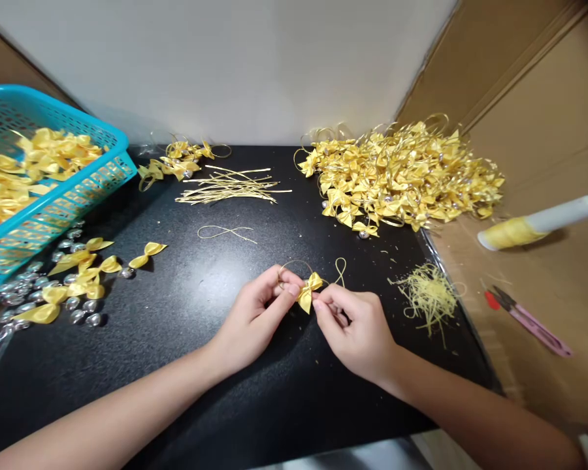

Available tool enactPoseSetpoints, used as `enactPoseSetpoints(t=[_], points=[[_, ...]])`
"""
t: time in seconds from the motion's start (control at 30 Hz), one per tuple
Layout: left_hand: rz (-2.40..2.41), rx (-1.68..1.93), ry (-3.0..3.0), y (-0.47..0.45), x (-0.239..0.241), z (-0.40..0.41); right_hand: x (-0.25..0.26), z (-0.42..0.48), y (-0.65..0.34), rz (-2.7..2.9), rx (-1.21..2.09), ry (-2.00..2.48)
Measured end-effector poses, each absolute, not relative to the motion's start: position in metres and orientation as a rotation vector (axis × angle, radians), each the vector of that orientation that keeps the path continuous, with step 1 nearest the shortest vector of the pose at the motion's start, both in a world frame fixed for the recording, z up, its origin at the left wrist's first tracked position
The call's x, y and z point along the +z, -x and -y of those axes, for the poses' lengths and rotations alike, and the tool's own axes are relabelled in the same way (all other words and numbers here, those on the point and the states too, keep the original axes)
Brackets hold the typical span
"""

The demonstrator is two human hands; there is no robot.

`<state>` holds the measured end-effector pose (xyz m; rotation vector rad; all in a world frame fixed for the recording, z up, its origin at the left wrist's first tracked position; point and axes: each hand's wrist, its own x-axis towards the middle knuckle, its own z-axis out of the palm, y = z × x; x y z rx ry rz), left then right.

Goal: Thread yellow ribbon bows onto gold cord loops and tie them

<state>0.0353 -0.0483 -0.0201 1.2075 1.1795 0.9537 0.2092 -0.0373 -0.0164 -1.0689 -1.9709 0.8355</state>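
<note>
- Left hand (249, 320) pinches, between thumb and fingertips, the left edge of a small, shiny yellow ribbon bow (310, 292).
- Right hand (362, 326) is beside the bow's right side, thumb and fingers bent in toward one another; whether they pinch the cord, the bow's edge or nothing, I cannot tell.
- The bow sits between the two hands, over the black tabletop (151, 326), with thin gold cord curving above the left fingertips and a narrow loop of cord rising just behind the right hand.
- Beyond the left hand, one thin gold cord crossed into a loop (225, 228) lies alone, and behind it is a loose stack of straight gold cord pieces (232, 186).
- At the left, a turquoise plastic basket with slotted walls (119, 145) holds many yellow bows; next to it lie loose bows and round silver bells (94, 320).
- A small cluster of yellow bows with bells (179, 163) lies near the back; a far larger heap of corded bows (406, 176) spreads at the back right.
- Right of the right hand is a tangle of short yellow cord scraps (431, 297), with pink-handled snips (539, 329) farther right on brown cardboard.
</note>
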Motion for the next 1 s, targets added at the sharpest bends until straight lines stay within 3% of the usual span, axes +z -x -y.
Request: enactPoseSetpoints(t=[0.63,1.0], points=[[-1.208,1.001,-1.202,-0.037,-0.021,0.052,-0.023,0.042,-0.208,1.800,1.120,1.164],[-1.450,1.080,-1.551,-0.036,-0.019,0.053,-0.029,0.042,-0.209,1.751,1.209,1.161]])
